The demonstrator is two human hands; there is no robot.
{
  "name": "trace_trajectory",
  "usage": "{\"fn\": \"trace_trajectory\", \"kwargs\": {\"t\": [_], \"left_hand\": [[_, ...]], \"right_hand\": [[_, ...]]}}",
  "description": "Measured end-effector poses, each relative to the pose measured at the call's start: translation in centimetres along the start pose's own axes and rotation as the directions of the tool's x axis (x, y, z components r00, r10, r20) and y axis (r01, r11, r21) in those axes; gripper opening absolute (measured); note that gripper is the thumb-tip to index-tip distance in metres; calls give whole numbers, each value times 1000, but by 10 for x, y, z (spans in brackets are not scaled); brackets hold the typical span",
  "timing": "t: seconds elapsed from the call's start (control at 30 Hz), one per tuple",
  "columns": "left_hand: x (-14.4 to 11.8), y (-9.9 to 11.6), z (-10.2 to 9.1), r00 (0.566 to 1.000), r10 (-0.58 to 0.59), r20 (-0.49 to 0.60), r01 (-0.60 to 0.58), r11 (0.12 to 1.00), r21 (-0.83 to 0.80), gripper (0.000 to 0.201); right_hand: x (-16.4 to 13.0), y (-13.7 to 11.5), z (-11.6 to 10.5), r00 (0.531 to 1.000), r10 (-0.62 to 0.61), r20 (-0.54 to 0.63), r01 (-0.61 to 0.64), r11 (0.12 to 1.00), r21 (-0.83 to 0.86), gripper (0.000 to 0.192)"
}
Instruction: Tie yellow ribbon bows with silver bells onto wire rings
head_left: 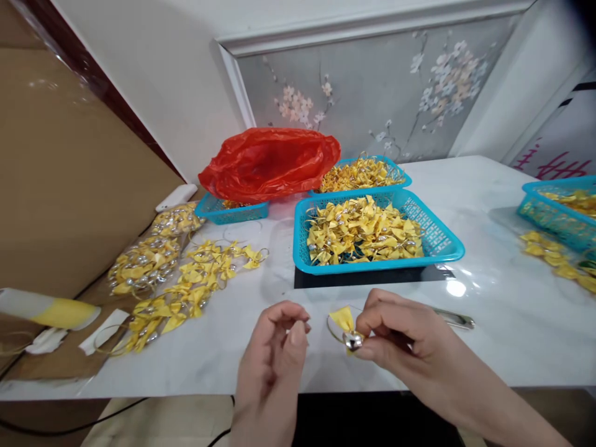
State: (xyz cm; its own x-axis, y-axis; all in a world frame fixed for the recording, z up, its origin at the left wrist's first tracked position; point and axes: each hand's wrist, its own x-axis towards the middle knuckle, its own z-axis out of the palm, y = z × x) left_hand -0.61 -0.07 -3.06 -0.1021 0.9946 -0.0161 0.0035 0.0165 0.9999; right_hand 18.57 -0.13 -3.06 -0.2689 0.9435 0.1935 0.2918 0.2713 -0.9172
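Note:
Between the thumb and fingers of my right hand (405,335) is a yellow ribbon bow (342,318) with a silver bell (352,340) and a thin loop beside it. Part of the bow is hidden by my fingers. To the left, apart from the bow, my left hand (277,357) is closed, fingers curled and thumb close to the fingertips; whether anything small is pinched there I cannot make out. A metal tool, perhaps tweezers (459,320), lies behind my right wrist, partly covered.
A blue basket (444,245) of similar bows stands ahead, with another blue basket (406,179) behind it. A red plastic bag (270,158) rests over a small blue basket (233,214). Loose bows (195,279) lie left. Another basket (535,211) is far right.

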Motion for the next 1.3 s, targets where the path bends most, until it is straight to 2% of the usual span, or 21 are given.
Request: {"fn": "trace_trajectory", "kwargs": {"t": [0.07,0.17,0.23,0.37,0.6,0.67,0.77,0.87,0.93,1.0,1.07,1.17,1.23,1.3], "left_hand": [[6,7,-1,998,34,57,-38,997,62,21],[11,14,5,983,-7,183,-9,996,88,13],[11,16,11,984,-17,179,5,998,65,10],[11,13,17,994,-24,104,22,1000,14,9],[16,10,14,973,17,230,-40,995,93,10],[18,8,13,965,31,261,-62,992,110,15],[20,7,14,953,22,302,-55,993,101,18],[20,7,16,942,38,334,-72,993,90,20],[19,8,17,935,45,352,-78,994,79,20],[17,8,19,932,47,358,-64,997,35,20],[14,6,22,944,20,328,7,997,-82,20],[10,2,26,951,-121,283,222,906,-360,20],[8,1,29,918,-245,311,376,786,-491,19],[5,1,32,865,-344,366,500,658,-563,17]], "right_hand": [[0,-1,1,999,-34,24,35,998,-50,13],[-1,-3,4,998,-69,14,70,993,-96,17],[-1,-3,5,998,-68,4,68,992,-111,19],[-1,-3,8,995,-88,-51,82,990,-114,17],[0,2,13,982,-175,-64,161,970,-183,23],[0,4,11,988,-154,-31,146,972,-185,24],[1,4,5,998,-46,32,50,989,-137,20],[5,2,2,997,75,11,-74,995,-67,21],[9,2,3,996,83,-13,-83,996,-37,24],[11,1,9,999,21,-36,-22,999,-23,28],[12,2,16,990,-72,-121,70,997,-17,30],[11,5,28,922,-169,-349,177,984,-10,27],[10,9,34,875,-186,-446,210,978,4,24],[10,12,39,864,-164,-476,211,976,47,24]]}}
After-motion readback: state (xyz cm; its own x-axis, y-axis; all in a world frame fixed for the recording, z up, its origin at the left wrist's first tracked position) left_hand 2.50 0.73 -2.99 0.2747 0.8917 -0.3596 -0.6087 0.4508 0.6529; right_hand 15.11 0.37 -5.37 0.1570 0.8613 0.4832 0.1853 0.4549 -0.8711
